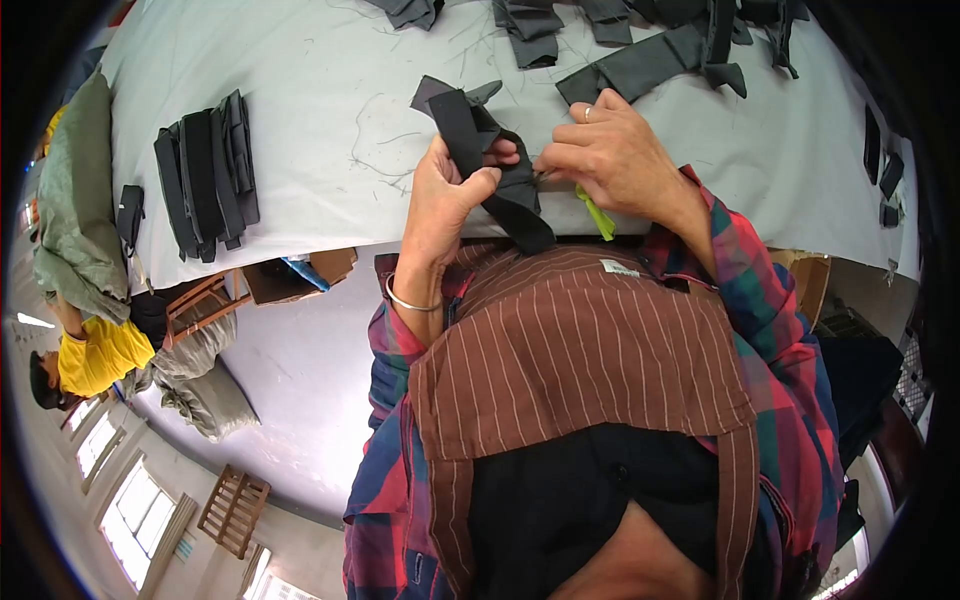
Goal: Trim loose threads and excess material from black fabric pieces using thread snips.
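My left hand (445,195) is closed round a folded black fabric strip (468,135), its thumb lying across the cloth and its fingertips showing through a gap. The lower end of the strip hangs at the near table edge, in front of my apron. Close to the strip's right edge, my right hand (610,160) is closed with the fingers pinched together. From under it hangs a lime-green strip (597,213), part of a small item mostly hidden in the fingers. A thin dark tip shows between the pinch and the cloth.
A white cloth covers the table (310,130), with loose dark threads on it. Black strips (205,175) lie stacked at the left, and several black pieces (645,65) along the far side. A stuffed grey-green sack (75,190) and a person in yellow (105,350) are at far left.
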`<state>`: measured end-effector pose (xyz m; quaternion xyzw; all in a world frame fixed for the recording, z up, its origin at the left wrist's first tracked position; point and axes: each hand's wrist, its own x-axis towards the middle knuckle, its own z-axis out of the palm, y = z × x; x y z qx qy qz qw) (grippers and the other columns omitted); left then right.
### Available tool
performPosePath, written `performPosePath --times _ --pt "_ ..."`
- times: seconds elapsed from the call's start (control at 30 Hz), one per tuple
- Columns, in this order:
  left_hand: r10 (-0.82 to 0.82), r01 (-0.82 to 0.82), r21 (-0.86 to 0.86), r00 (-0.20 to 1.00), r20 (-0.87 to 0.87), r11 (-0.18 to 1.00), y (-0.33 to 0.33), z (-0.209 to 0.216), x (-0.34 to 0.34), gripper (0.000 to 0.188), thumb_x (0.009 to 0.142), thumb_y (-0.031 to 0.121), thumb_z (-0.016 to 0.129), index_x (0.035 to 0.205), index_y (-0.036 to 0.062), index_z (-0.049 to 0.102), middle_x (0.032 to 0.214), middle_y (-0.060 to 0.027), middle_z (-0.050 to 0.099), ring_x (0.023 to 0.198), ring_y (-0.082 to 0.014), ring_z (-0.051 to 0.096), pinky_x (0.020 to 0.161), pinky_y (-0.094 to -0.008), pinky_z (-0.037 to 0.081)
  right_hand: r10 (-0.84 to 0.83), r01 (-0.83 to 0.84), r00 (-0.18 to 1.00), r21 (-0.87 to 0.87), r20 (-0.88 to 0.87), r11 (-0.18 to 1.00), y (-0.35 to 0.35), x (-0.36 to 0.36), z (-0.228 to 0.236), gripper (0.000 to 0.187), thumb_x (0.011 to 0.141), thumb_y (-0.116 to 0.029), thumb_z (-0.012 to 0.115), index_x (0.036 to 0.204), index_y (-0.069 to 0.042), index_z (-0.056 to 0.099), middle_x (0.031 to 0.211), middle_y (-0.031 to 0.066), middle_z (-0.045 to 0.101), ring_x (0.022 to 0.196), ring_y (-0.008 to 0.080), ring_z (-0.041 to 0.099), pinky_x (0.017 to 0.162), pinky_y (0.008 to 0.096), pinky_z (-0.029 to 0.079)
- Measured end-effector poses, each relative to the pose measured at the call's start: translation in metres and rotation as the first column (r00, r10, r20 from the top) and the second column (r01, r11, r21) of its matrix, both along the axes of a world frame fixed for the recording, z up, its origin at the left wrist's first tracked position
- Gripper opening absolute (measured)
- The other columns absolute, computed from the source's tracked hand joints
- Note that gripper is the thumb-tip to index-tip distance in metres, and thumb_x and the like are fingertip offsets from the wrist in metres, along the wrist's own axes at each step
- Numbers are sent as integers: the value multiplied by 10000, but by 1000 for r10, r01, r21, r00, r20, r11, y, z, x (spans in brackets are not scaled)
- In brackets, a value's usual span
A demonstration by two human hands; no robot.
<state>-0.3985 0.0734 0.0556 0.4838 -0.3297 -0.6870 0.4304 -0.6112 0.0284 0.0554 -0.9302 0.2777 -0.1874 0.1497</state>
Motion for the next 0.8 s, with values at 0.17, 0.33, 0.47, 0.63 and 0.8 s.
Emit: performPosePath --times 0.17,0.33,0.47,0.63,0.8 --pt "46 -46 -6 994 104 999 3 1 -2 316 741 -17 572 1053 -18 521 970 -82 612 896 -148 580 845 -283 456 -49 44 998 129 36 991 3 0 -3 95 758 -188 684 840 -150 654 726 -28 598 708 182 510 689 322 345" --pt "97 -87 -65 980 172 994 3 -1 10 301 747 -14 586 1043 -5 534 928 -51 596 831 -113 534 767 -246 431 -208 135 966 384 154 914 11 6 4 119 795 -172 668 893 -105 661 789 26 646 720 218 556 685 331 392" --pt "143 -140 -42 987 80 989 4 -1 14 317 772 -16 562 1086 -19 520 978 -115 621 799 -116 544 734 -237 434 -315 155 907 475 278 866 16 18 12 150 812 -163 652 928 -69 657 831 73 654 758 247 601 681 335 443" --pt "195 -195 -9 981 1 981 4 3 13 241 774 -15 599 1007 -29 538 917 -66 574 811 -114 548 746 -240 446 -314 162 905 451 287 878 15 33 10 205 784 -175 689 954 -68 646 849 82 646 792 256 613 705 332 459" --pt "205 -204 -20 977 54 979 4 1 20 276 776 -8 607 1041 -30 531 904 -57 565 802 -113 547 746 -238 444 -408 238 867 481 286 844 19 48 2 354 731 -183 744 1043 -97 601 822 72 630 788 242 620 720 336 476"
